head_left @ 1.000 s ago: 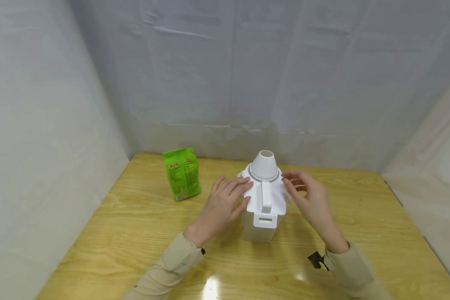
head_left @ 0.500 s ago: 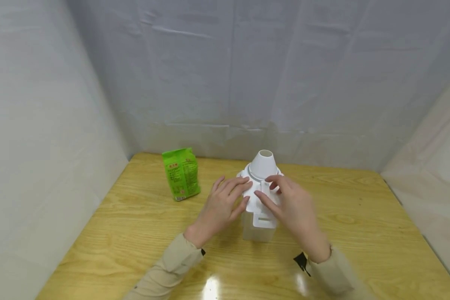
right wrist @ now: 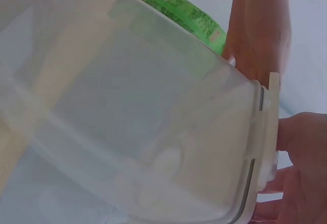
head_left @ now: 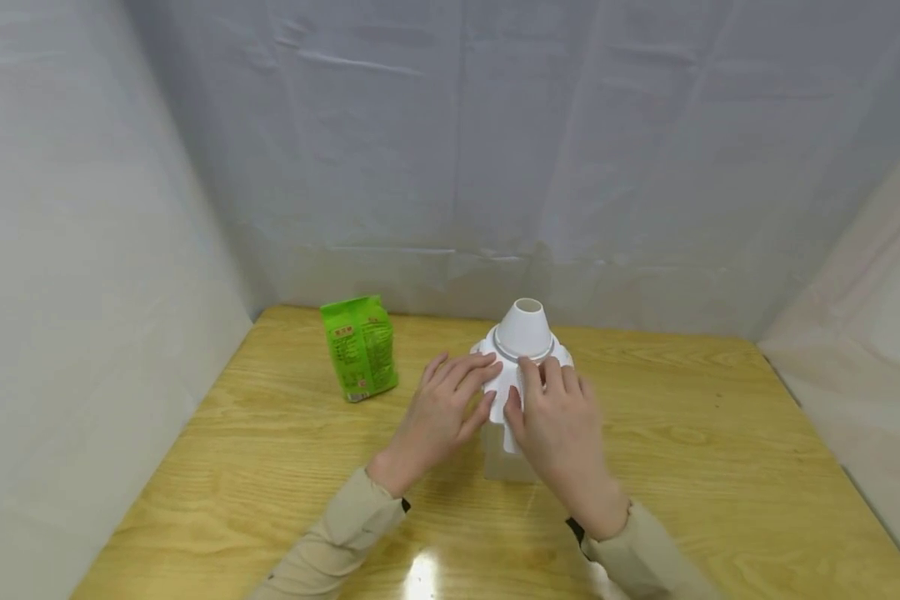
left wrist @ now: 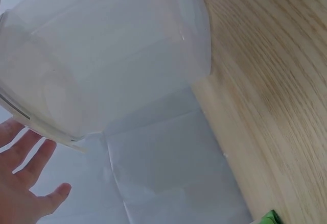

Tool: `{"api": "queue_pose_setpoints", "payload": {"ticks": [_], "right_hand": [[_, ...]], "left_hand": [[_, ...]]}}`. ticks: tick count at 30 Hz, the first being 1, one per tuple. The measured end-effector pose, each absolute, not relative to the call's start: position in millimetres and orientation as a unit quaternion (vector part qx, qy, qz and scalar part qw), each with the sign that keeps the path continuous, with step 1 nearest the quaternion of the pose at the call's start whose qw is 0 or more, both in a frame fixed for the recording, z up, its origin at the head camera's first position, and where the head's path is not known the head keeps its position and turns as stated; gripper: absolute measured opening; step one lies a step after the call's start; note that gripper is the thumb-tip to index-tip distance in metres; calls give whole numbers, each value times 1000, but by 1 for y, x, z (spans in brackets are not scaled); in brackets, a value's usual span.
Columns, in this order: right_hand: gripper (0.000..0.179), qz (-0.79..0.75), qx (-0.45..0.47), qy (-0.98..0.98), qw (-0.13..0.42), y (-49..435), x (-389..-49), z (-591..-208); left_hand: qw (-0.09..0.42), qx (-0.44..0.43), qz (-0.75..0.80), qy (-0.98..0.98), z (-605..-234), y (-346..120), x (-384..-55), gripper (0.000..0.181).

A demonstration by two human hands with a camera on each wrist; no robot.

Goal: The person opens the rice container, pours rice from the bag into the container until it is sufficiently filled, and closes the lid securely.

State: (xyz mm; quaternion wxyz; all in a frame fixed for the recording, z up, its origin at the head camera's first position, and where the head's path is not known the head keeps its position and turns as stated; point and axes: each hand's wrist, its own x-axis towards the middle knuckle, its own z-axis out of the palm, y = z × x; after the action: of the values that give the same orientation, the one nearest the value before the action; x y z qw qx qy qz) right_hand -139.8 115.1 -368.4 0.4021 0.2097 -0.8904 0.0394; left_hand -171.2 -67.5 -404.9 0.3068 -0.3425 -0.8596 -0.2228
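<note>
A translucent container (head_left: 498,460) with a white lid (head_left: 500,402) and a cone-shaped spout cap (head_left: 525,331) stands upright on the table. The left hand (head_left: 437,421) rests its loosely spread fingers on the lid's left side; in the left wrist view these fingers (left wrist: 36,160) lie by the lid's edge. The right hand (head_left: 566,433) curls over the raised handle in the lid's middle, thumb on its left side, and hides most of it. From the right wrist view, the right hand (right wrist: 306,168) meets the top of the lid; the container walls look clear, with nothing visible inside.
A green printed bag (head_left: 363,354) stands to the left of the container, towards the back of the wooden table (head_left: 255,467). Pale grey sheeting (head_left: 390,150) hangs behind the table and along both sides.
The right hand has moved left from the lid's right edge onto the handle in the middle, its fingers drawing in around it. The left hand and the container stay in place.
</note>
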Motion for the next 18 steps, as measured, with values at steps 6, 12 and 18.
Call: {"api": "queue_pose_setpoints", "payload": {"ticks": [6, 12, 18], "right_hand": [[29, 14, 203, -886, 416, 111, -141, -373], [26, 47, 195, -879, 433, 111, -144, -376], [30, 77, 187, -870, 449, 111, -148, -379]], "left_hand": [[312, -345, -229, -855, -406, -67, -173, 49], [310, -344, -235, -854, -406, -68, -173, 52], [307, -345, -236, -855, -404, -69, -173, 53]]}}
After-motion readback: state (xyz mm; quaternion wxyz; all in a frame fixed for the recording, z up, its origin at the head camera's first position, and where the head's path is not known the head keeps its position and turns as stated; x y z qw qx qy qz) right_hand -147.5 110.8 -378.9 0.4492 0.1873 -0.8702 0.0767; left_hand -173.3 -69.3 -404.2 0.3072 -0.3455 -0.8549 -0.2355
